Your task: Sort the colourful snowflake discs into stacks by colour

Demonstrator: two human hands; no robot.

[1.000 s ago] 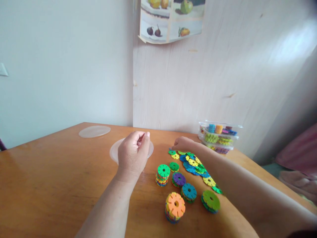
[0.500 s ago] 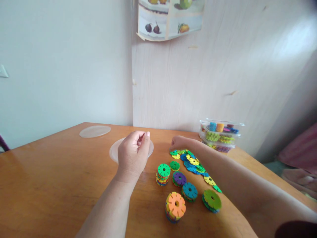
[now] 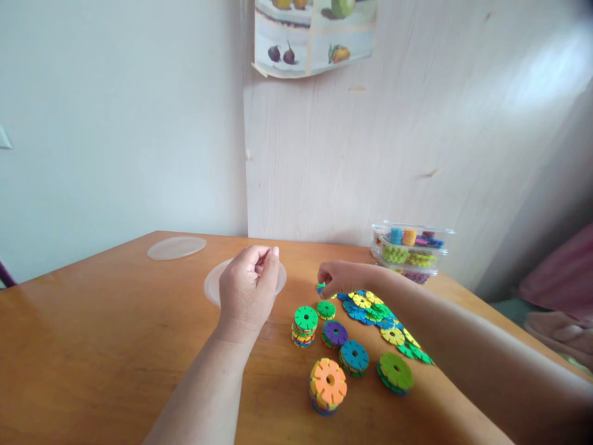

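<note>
My left hand (image 3: pixel 249 283) is closed, thumb against the curled fingers, raised in front of a round translucent lid (image 3: pixel 213 285). Whatever it may hold is hidden. My right hand (image 3: pixel 341 277) has its fingers curled downward at the far end of a loose spread of notched plastic discs (image 3: pixel 364 303) in yellow, blue and green. Its fingertips are close to a green disc; I cannot make out anything between them. Nearer me are stacks of discs, topped by green (image 3: pixel 306 318), purple (image 3: pixel 334 334), blue (image 3: pixel 354 355), orange (image 3: pixel 329 378) and olive (image 3: pixel 396 369) ones. A smaller green disc (image 3: pixel 326 309) lies behind them.
Clear plastic boxes (image 3: pixel 410 250) of coloured pieces are stacked at the table's back right. Another round lid (image 3: pixel 176 248) lies at the back left. Behind the wooden table (image 3: pixel 115 334) is a wall with a fruit picture (image 3: pixel 315 37). Pink cloth (image 3: pixel 560 278) shows at right.
My right hand has drawn back slightly toward me and the stacks, and its arm has shifted, uncovering more of the loose discs. My left hand stays closed in nearly the same place.
</note>
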